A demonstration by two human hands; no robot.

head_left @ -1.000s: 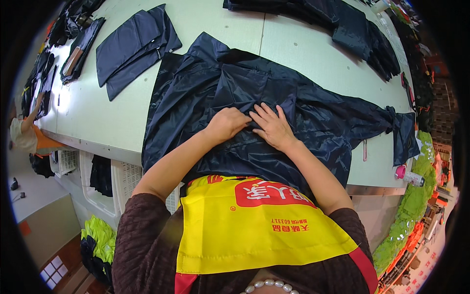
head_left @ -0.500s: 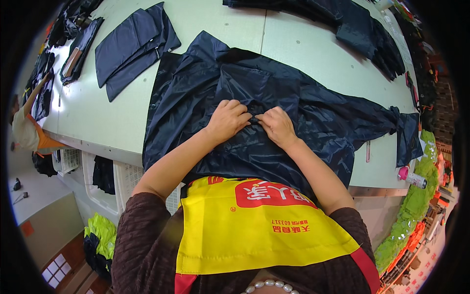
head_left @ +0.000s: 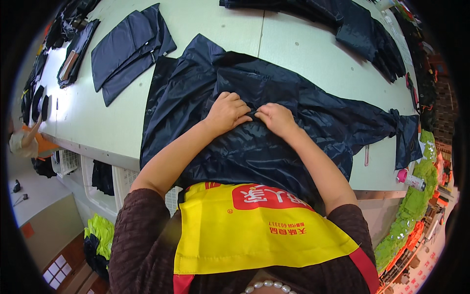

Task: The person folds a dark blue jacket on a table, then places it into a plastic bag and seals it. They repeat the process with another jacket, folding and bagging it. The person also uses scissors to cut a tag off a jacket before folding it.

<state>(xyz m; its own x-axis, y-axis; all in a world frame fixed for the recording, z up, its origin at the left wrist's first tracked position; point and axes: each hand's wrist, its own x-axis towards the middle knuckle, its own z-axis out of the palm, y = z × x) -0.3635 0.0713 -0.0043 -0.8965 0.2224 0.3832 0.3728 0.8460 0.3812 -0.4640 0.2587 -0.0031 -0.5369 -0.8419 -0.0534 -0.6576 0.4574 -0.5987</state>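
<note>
Fingers (head_left: pixel 243 109) of both hands pinch dark jacket (head_left: pixel 254 147) fold between them.

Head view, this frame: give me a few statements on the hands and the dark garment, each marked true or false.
1. Both hands rest on the dark navy garment, close together near its middle. True: the left hand and the right hand pinch a fold between them.
2. The garment lies on a light green table. True.
3. The right hand holds the pink-capped bottle. False: the bottle lies untouched at the table's right edge.
4. The folded dark pieces lie under the left hand. False: they lie apart, at the far left of the table.
5. The person wears a yellow apron. True.
</note>
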